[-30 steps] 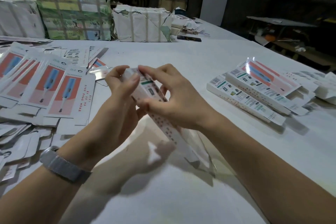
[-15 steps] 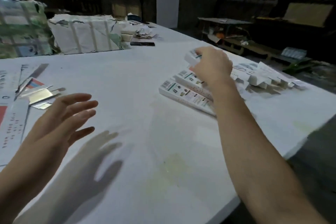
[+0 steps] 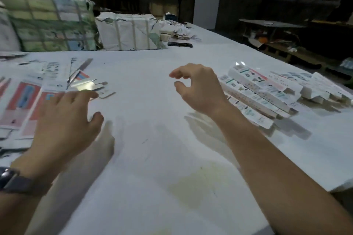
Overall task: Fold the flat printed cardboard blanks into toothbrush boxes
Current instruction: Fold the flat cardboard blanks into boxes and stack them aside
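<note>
Both hands hover empty, fingers loosely spread: left hand (image 3: 63, 120), right hand (image 3: 198, 89). Flat blanks (image 3: 24, 101) lie beyond the left hand, long axes running away. Folded boxes (image 3: 256, 89) beside the right hand slant away-left. White bench (image 3: 152, 158), dim room.

2 bare forearms, sleeveless as far as visible, entering from the lower frame edge. Left hand (image 3: 63, 120): no rings or gloves visible; wrist fitted with a wristwatch (image 3: 11, 181) on a grey band of fine, mesh-like texture, with a darker, rounded, glossy case partly cut off at the left frame edge. Right hand (image 3: 198, 89): no rings, gloves or wristwear visible; forearm bare up to the lower right corner. Fingernails short and unpainted where visible
</note>
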Demonstrator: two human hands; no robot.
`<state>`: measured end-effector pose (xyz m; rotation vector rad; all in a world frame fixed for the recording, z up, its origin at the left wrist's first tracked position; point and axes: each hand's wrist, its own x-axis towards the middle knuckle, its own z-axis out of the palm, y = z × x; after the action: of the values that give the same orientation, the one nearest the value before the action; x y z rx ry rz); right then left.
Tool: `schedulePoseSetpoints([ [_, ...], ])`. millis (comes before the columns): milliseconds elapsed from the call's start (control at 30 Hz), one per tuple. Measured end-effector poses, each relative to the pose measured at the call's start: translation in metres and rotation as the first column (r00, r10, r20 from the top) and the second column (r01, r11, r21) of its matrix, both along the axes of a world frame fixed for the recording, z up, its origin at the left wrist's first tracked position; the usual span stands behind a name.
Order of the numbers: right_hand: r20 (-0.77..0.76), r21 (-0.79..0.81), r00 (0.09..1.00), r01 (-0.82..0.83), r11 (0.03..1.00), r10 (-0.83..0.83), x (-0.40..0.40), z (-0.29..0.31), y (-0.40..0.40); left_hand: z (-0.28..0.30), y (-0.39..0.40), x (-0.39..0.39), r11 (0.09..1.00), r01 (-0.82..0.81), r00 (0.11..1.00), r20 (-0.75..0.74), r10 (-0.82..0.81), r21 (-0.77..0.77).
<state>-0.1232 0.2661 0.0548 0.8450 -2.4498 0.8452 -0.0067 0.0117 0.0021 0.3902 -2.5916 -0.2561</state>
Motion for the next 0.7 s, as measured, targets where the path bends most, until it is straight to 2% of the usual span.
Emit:
schedulePoseSetpoints([
  [67,0.023,0.041,0.994,-0.108,0.993,0.107,0.011,-0.010,-0.015,0.005,-0.013,0.008,0.973,-0.223,0.946,0.229,0.230,-0.054],
  [133,0.044,0.082,0.983,-0.182,0.980,0.179,0.018,-0.018,-0.025,0.010,-0.018,0.015,0.956,-0.284,0.878,0.381,0.291,-0.075],
  [167,0.055,0.093,0.977,-0.212,0.973,0.208,0.021,-0.022,-0.028,0.011,-0.019,0.017,0.961,-0.266,0.875,0.399,0.275,-0.081],
  [267,0.093,0.069,0.958,-0.279,0.958,0.272,0.026,-0.029,-0.034,0.015,-0.013,0.018,0.976,-0.197,0.921,0.323,0.218,-0.097],
  [400,0.082,0.055,0.951,-0.304,0.951,0.299,0.027,-0.031,-0.036,0.016,0.004,0.021,0.978,-0.149,0.936,0.297,0.188,-0.149],
  [467,0.066,0.042,0.952,-0.301,0.953,0.298,0.027,-0.032,-0.037,0.019,0.008,0.023,0.987,-0.076,0.973,0.207,0.104,-0.138],
  [533,0.056,-0.003,0.953,-0.298,0.954,0.298,0.028,-0.033,-0.039,0.023,0.013,0.022,0.994,-0.026,0.999,0.044,0.031,-0.110],
  [600,0.047,-0.070,0.953,-0.296,0.953,0.299,0.028,-0.034,-0.040,0.028,0.022,0.021,0.997,0.082,0.989,-0.125,-0.083,-0.012],
  [667,0.058,-0.161,0.953,-0.285,0.945,0.297,0.028,-0.033,-0.042,0.032,0.034,0.020,0.952,0.213,0.954,-0.258,-0.155,0.218],
  [700,0.063,-0.212,0.953,-0.276,0.938,0.295,0.028,-0.032,-0.042,0.033,0.039,0.020,0.895,0.269,0.941,-0.296,-0.166,0.355],
])
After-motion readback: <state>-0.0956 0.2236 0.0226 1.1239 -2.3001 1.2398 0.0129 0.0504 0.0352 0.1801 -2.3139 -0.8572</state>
